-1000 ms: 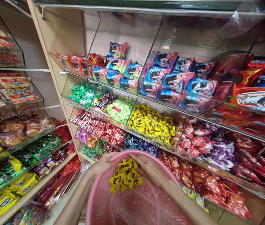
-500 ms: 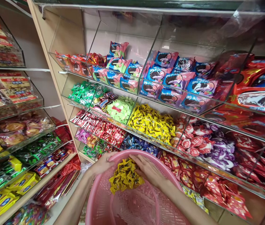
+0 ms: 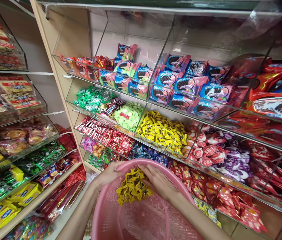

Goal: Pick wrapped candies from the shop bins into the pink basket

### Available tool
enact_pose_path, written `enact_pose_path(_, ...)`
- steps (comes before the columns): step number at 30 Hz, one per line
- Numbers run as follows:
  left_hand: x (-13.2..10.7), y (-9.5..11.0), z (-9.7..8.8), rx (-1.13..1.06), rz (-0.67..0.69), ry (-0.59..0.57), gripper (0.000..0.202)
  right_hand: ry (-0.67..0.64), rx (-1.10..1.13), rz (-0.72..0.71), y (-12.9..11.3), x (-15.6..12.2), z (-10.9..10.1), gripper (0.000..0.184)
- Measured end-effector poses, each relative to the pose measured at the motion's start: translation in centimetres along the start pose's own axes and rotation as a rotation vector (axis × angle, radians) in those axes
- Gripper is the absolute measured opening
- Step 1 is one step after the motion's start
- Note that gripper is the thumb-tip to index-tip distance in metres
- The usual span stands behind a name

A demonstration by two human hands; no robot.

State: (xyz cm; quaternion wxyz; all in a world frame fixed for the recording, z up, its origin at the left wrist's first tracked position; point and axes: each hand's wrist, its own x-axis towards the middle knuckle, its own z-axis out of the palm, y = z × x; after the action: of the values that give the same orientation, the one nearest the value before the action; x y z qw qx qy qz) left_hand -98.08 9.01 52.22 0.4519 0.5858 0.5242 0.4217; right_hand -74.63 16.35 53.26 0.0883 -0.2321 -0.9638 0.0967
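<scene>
So the person's got a round pink plastic mesh basket (image 3: 141, 220) at the bottom centre of the frame, with a heap of small yellow-and-black wrapped candies (image 3: 133, 190) piled against its far rim. The left hand (image 3: 109, 175) is clamped on the rim just left of the heap. The right hand (image 3: 157, 181) lies loose and open-fingered right against the heap's right edge, not closed on anything, and it's the nearer one. The clear acrylic bin of matching yellow candies (image 3: 162, 130) sits straight above, mid-frame.
</scene>
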Motion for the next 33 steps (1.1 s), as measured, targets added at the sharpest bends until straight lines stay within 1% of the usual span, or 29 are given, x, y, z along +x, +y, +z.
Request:
enact_pose_path(4, -0.1, -0.4, -0.1, 0.014, 0.021, -0.007, 0.059, -0.023, -0.026, -0.08, -1.4, 0.0, -0.7, 0.036)
enact_pose_path(7, -0.1, -0.7, -0.1, 0.006, 0.021, -0.011, 0.06, -0.047, -0.059, -0.131, -2.2, 0.2, -1.1, 0.031)
enact_pose_path(10, 0.0, -0.9, 0.0, -0.012, 0.017, -0.017, 0.059, -0.051, -0.073, -0.135, -2.5, 0.6, -0.9, 0.026)
enact_pose_path(14, 0.0, -1.1, 0.0, -0.004, 0.011, -0.007, 0.059, -0.034, -0.08, -0.125, -2.4, 1.3, -0.2, 0.018)
enact_pose_path(18, 0.0, -1.1, -0.1, 0.034, -0.002, 0.003, 0.058, -0.015, -0.065, -0.135, -2.2, 1.7, 0.3, 0.019)
enact_pose_path(23, 0.0, -1.3, -0.1, 0.03, -0.003, 0.01, 0.059, 0.004, -0.035, -0.146, -2.1, 1.2, 0.0, 0.018)
enact_pose_path(26, 0.0, -1.3, -0.1, 0.011, 0.007, 0.003, 0.06, -0.013, -0.059, -0.145, -2.2, 1.0, 0.0, 0.018)
enact_pose_path(30, 0.0, -1.3, -0.1, 0.0, 0.016, -0.004, 0.061, -0.048, -0.114, -0.147, -2.4, 1.3, 0.4, 0.015)
enact_pose_path(33, 0.0, -1.1, -0.1, 0.016, 0.012, -0.005, 0.061, -0.03, -0.136, -0.148, -2.5, 1.5, 0.9, 0.015)
